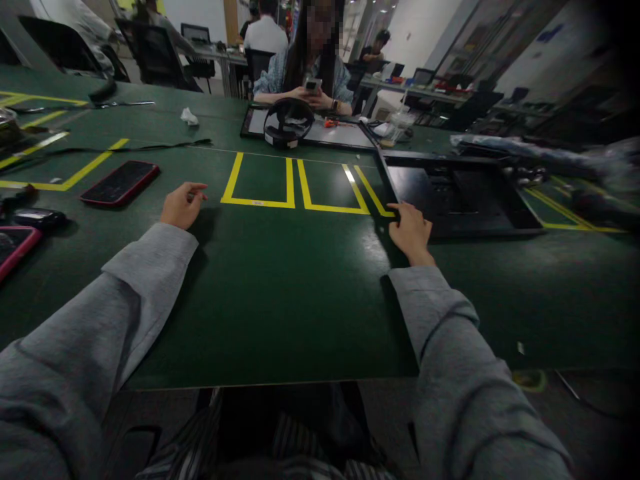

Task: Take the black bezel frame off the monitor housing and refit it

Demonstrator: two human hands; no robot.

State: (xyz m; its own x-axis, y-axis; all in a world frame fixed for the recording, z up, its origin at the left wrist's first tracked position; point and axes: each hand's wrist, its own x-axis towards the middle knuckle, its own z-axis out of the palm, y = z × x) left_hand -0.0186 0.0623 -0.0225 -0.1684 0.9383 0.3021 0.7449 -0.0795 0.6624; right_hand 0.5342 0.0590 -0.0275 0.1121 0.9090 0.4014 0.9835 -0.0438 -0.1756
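Observation:
My left hand [183, 205] hovers or rests over the green table [280, 287], its fingers loosely bent and slightly apart, with nothing seen in them. It is between a phone in a red case [121, 183] and a rectangle of yellow tape [257, 203]. At the right, my right hand [412, 230] is by the left edge of a shallow black tray-like panel [480, 233]. Its index finger stretches toward the end of a yellow tape strip [373, 190], the other fingers are loosely bent, and I see nothing held. Whether either hand touches the tabletop, I cannot tell.
Across the table, a person [303, 83] holds a phone [313, 85]. Before them are a black ring-shaped headset [289, 123] and a black-framed panel [345, 137]. Crumpled tissue [189, 117] lies back left, a pink-edged phone [17, 247] far left, plastic-wrapped items [540, 153] right.

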